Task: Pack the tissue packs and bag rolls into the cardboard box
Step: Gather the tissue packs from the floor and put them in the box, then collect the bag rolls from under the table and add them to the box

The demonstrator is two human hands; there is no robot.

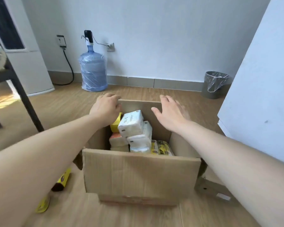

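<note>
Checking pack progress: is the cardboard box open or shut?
Open. The cardboard box has its flaps up, with white tissue packs visible inside. The left hand touches the far flap.

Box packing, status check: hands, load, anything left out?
Left hand on the box's far flap, right hand open beside it, both empty. Tissue packs piled inside. Yellow rolls still on floor, left of box.
</note>
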